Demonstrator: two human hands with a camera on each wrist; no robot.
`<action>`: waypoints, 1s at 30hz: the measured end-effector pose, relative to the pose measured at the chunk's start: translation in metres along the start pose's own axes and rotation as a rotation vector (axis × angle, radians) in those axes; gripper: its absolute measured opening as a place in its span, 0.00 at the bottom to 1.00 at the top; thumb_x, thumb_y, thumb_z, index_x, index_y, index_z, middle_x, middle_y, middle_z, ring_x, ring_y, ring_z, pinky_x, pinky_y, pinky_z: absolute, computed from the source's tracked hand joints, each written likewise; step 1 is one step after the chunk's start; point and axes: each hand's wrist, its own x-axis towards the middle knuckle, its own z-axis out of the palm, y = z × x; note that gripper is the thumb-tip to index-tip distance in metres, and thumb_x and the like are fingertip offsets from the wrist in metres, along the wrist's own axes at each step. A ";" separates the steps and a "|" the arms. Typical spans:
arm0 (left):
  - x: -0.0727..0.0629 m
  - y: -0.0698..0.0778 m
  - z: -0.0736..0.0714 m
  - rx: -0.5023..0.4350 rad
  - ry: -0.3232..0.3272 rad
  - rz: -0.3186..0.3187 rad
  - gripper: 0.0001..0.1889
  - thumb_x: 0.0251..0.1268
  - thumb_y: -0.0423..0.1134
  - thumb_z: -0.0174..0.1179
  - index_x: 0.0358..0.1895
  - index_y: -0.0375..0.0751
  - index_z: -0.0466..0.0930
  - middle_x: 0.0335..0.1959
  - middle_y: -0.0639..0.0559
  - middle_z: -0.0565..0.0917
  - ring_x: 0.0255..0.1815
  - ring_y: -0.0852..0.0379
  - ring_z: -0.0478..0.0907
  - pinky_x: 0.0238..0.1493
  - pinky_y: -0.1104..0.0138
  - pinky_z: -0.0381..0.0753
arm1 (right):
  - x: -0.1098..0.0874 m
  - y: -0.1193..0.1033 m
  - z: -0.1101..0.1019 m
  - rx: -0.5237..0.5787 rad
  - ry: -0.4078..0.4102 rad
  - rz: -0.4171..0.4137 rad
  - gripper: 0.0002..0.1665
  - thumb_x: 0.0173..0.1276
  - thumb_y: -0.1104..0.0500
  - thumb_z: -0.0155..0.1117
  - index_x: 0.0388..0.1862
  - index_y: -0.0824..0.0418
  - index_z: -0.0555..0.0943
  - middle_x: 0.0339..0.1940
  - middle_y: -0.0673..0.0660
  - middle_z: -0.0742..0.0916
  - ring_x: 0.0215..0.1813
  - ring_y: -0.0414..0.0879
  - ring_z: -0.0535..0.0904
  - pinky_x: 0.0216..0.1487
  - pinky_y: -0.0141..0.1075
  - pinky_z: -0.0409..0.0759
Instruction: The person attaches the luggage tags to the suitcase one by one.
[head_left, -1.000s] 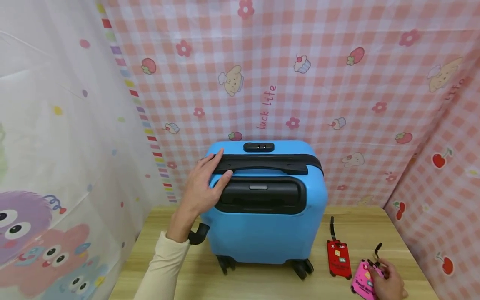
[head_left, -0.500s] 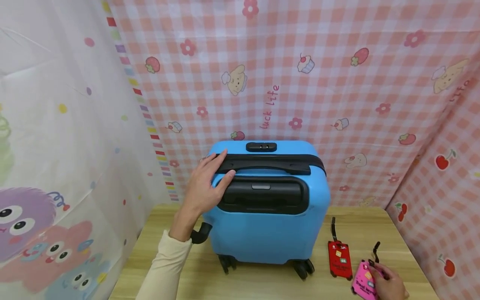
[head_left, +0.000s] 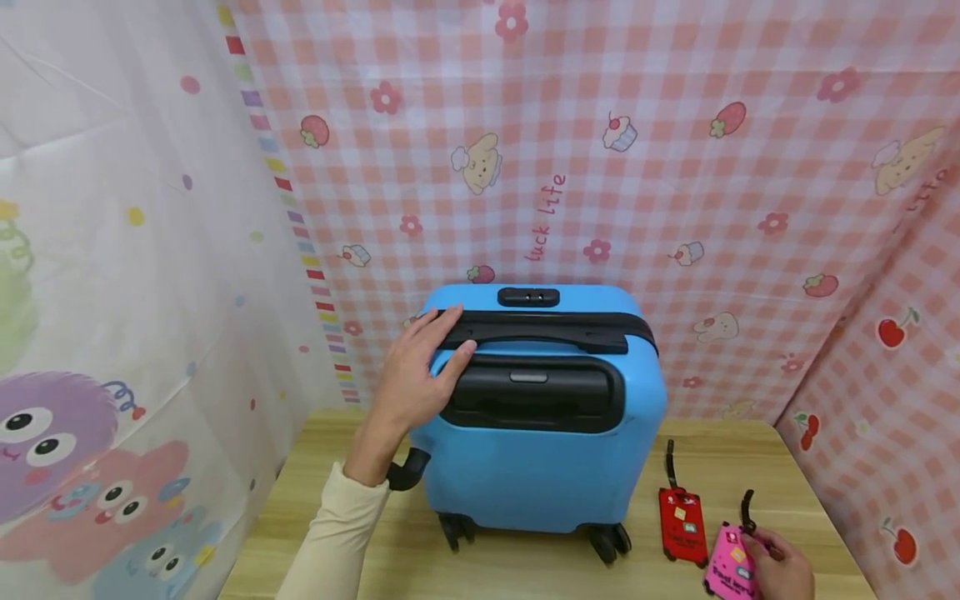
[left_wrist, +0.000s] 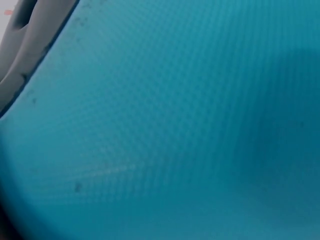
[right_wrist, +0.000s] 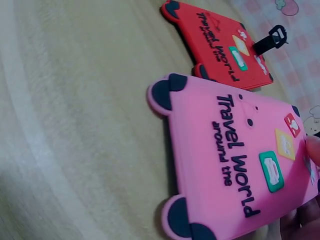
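Note:
A blue hard-shell suitcase (head_left: 532, 479) stands upright on its black wheels. My left hand (head_left: 416, 379) rests on its upper left corner, thumb and fingers extended over the left end of the black carry handle (head_left: 555, 329). In the left wrist view, blue ribbed shell (left_wrist: 165, 110) fills nearly everything and the hand is out of sight. At lower right, my right hand (head_left: 783, 571) pinches the strap end of a pink luggage tag (head_left: 727, 562) with a black strap. The right wrist view shows the thumb (right_wrist: 313, 148) on the tag's face, with fingers partly hidden underneath.
A red luggage tag (head_left: 682, 527) lies on the wooden table (head_left: 292, 508), between the suitcase and the pink tag, its strap pointing away. Pink checked cloth (head_left: 660, 192) hangs behind and at the right; a white printed sheet (head_left: 217, 350) hangs at the left.
The head view has shifted slightly, so the scene sits a little farther right. My right hand keeps hold of the pink tag, whose strap now stands more upright. The left hand stays on the suitcase.

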 end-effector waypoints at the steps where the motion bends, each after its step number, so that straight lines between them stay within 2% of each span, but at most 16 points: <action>1: 0.000 0.001 0.000 0.003 0.001 -0.001 0.29 0.73 0.55 0.53 0.73 0.49 0.68 0.71 0.54 0.72 0.76 0.48 0.62 0.72 0.42 0.58 | 0.000 -0.001 -0.001 0.017 -0.011 0.014 0.08 0.66 0.56 0.68 0.38 0.57 0.88 0.24 0.41 0.83 0.25 0.36 0.72 0.28 0.33 0.70; 3: 0.001 0.001 0.000 0.007 -0.001 -0.008 0.29 0.73 0.55 0.53 0.73 0.50 0.68 0.71 0.53 0.72 0.76 0.48 0.61 0.72 0.42 0.58 | 0.000 -0.004 -0.002 0.043 -0.021 0.029 0.04 0.66 0.55 0.69 0.34 0.52 0.89 0.23 0.36 0.82 0.25 0.36 0.72 0.28 0.33 0.70; 7: 0.002 0.003 -0.001 0.003 -0.003 -0.016 0.29 0.73 0.55 0.53 0.73 0.51 0.68 0.71 0.53 0.72 0.76 0.49 0.61 0.73 0.42 0.56 | -0.002 -0.014 -0.006 0.104 -0.058 0.072 0.05 0.66 0.53 0.69 0.31 0.41 0.88 0.24 0.36 0.81 0.25 0.37 0.74 0.27 0.33 0.73; 9: 0.003 0.004 -0.001 0.002 -0.004 -0.015 0.29 0.73 0.56 0.52 0.73 0.50 0.68 0.71 0.53 0.72 0.76 0.49 0.61 0.73 0.42 0.56 | -0.003 -0.019 -0.009 0.143 -0.080 0.099 0.06 0.67 0.53 0.68 0.32 0.40 0.87 0.24 0.38 0.82 0.25 0.39 0.76 0.27 0.35 0.76; 11: 0.003 0.005 -0.001 0.003 -0.004 -0.014 0.29 0.73 0.56 0.52 0.73 0.50 0.68 0.71 0.52 0.72 0.76 0.49 0.61 0.73 0.42 0.56 | -0.003 -0.025 -0.012 0.119 -0.087 0.090 0.04 0.68 0.52 0.67 0.34 0.41 0.87 0.26 0.39 0.82 0.27 0.39 0.75 0.28 0.35 0.75; 12: 0.003 0.006 -0.001 0.005 -0.005 -0.016 0.29 0.73 0.56 0.52 0.73 0.51 0.68 0.71 0.53 0.72 0.76 0.49 0.61 0.73 0.42 0.56 | -0.003 -0.027 -0.013 0.109 -0.086 0.082 0.04 0.69 0.52 0.66 0.38 0.44 0.88 0.28 0.41 0.83 0.27 0.39 0.75 0.28 0.34 0.75; 16: 0.003 0.008 0.000 0.007 -0.009 -0.016 0.29 0.74 0.55 0.51 0.74 0.50 0.67 0.72 0.52 0.72 0.76 0.48 0.60 0.73 0.42 0.57 | -0.001 -0.036 -0.019 0.011 -0.046 0.001 0.19 0.71 0.52 0.64 0.54 0.63 0.84 0.36 0.50 0.87 0.30 0.31 0.73 0.30 0.28 0.73; 18: 0.003 0.009 0.001 0.015 -0.012 -0.022 0.29 0.74 0.56 0.50 0.74 0.51 0.67 0.72 0.52 0.71 0.77 0.48 0.60 0.73 0.42 0.57 | 0.000 -0.042 -0.022 0.007 -0.044 -0.013 0.25 0.71 0.52 0.64 0.59 0.68 0.80 0.40 0.54 0.88 0.30 0.26 0.71 0.30 0.25 0.74; 20: 0.003 0.010 0.002 0.021 -0.017 -0.031 0.29 0.74 0.57 0.50 0.74 0.52 0.67 0.72 0.53 0.71 0.77 0.49 0.60 0.73 0.43 0.57 | 0.000 -0.048 -0.026 0.009 -0.040 -0.029 0.28 0.71 0.51 0.65 0.60 0.70 0.79 0.41 0.54 0.88 0.31 0.22 0.70 0.30 0.22 0.74; 25: 0.000 0.010 0.004 0.020 -0.016 -0.041 0.30 0.74 0.58 0.50 0.74 0.50 0.67 0.73 0.52 0.70 0.77 0.48 0.59 0.74 0.42 0.55 | -0.002 -0.071 -0.038 0.025 -0.039 -0.088 0.30 0.71 0.49 0.64 0.61 0.71 0.78 0.36 0.40 0.86 0.31 0.19 0.72 0.31 0.21 0.75; 30: -0.003 0.011 0.003 0.017 -0.001 -0.057 0.30 0.74 0.57 0.50 0.73 0.49 0.68 0.73 0.50 0.70 0.77 0.47 0.59 0.73 0.40 0.55 | -0.009 -0.101 -0.048 0.048 -0.059 -0.179 0.30 0.72 0.50 0.63 0.61 0.73 0.78 0.32 0.32 0.84 0.33 0.18 0.73 0.32 0.20 0.76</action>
